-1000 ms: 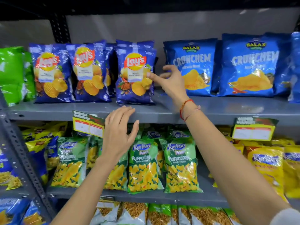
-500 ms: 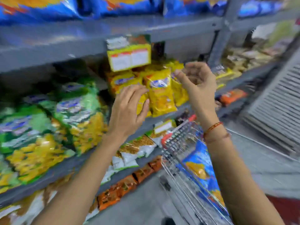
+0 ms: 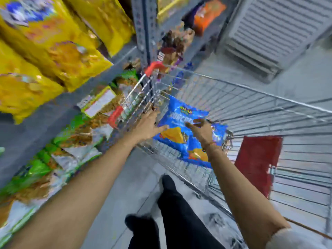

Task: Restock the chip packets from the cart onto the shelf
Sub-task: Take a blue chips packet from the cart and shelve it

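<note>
Both hands over wire cart [image 3: 251,108].
Left hand [image 3: 149,126] and right hand [image 3: 203,130], fingers spread, grasping nothing, touch glossy blue chip packet [image 3: 181,123].

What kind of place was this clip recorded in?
Most likely a grocery or convenience store aisle: grey metal shelving packed with yellow snack packets, a price tag on the shelf edge, and a wire shopping cart holding a blue chip packet.
</note>
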